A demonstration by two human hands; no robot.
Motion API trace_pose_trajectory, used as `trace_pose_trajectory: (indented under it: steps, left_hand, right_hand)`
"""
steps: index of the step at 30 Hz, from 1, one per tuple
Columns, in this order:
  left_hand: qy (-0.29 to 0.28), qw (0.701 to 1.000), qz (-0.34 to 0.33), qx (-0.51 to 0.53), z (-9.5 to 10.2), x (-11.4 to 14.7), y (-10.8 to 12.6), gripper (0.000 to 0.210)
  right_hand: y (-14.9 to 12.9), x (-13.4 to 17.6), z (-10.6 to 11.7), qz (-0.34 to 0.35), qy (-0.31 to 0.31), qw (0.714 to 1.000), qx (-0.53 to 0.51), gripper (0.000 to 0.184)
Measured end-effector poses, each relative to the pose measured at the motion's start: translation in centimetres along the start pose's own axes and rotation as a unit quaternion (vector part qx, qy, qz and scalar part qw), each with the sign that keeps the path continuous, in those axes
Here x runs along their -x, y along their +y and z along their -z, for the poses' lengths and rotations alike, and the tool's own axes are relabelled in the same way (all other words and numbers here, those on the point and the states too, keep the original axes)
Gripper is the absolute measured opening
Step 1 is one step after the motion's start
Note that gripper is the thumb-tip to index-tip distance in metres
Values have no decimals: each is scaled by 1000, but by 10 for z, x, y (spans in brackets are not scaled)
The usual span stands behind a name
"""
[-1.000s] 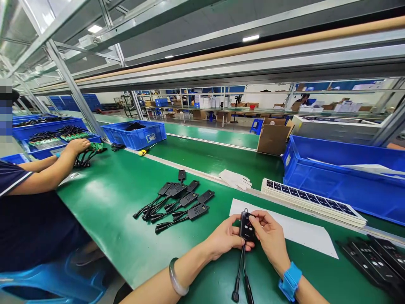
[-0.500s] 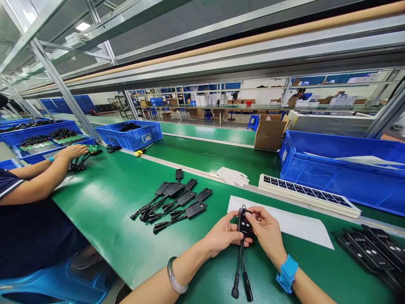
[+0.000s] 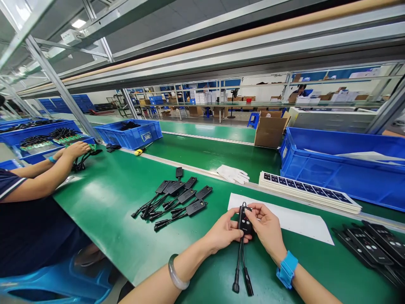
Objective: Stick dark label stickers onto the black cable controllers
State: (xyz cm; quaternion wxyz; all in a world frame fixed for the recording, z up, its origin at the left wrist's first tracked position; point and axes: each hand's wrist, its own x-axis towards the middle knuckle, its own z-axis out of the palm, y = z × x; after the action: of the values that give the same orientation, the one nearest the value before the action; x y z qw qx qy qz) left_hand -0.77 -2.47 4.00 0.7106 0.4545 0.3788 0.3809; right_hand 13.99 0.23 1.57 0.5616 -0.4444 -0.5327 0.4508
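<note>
Between left hand [image 3: 224, 233] and right hand [image 3: 268, 230], both pinching it: black controller [image 3: 244, 220] (two leads dangling below).

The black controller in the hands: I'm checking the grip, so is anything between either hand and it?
Nothing visible. The left hand and right hand both hold the black controller directly, bare fingers on its case, its two cables hanging free below above the green table.
</note>
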Motion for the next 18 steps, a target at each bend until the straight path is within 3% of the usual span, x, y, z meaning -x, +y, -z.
trace_pose_trajectory:
  steps: [18]
  left_hand:
    - [-13, 1000, -3, -11, 3, -1, -3, 57]
  right_hand:
    - [1, 3, 0, -7, 15, 1000, -10, 36]
